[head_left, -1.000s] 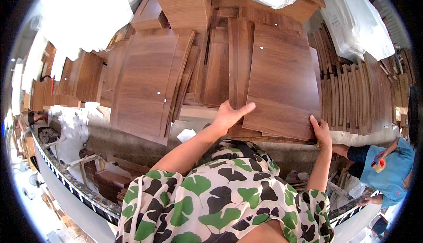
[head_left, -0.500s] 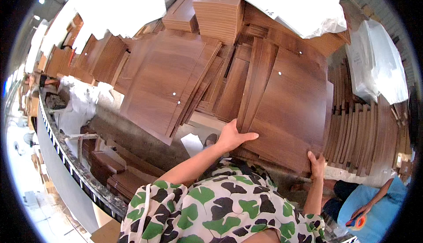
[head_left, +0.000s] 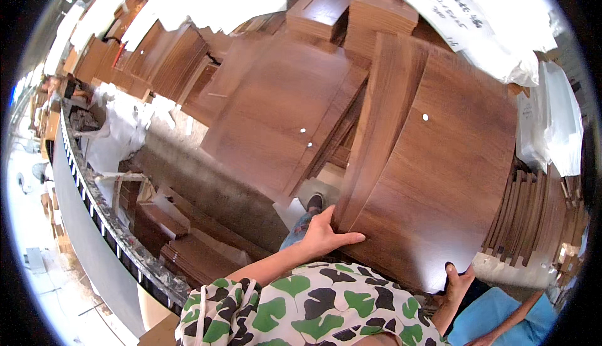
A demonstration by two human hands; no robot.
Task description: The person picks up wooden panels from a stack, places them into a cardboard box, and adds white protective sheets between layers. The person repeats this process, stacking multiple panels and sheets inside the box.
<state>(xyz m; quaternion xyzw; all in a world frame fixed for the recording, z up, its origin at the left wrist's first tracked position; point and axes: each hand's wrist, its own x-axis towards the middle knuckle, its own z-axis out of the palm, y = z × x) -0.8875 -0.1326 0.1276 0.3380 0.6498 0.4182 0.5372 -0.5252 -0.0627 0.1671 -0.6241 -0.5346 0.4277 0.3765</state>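
At 3 o'clock of the pile, the panel (head_left: 439, 183) stands tilted, held by both hands. My left hand (head_left: 323, 236) has its grip clamped on the 9 o'clock lower edge; my right hand (head_left: 458, 281) cups the 6 o'clock corner. Risk: the smooth face may slide from either grip. Risk: the strip (head_left: 382, 126) leaning at 9 o'clock may topple onto my left fingers. A blue-sleeved person (head_left: 501, 321) stands close at 5 o'clock.

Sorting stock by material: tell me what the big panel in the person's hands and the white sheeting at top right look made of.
Big panel: brown wood-grain board with a smooth, slightly glossy face, likely laminate or veneer; a small pale hole shows. White sheeting: probably thin plastic wrap, creased and sagging.
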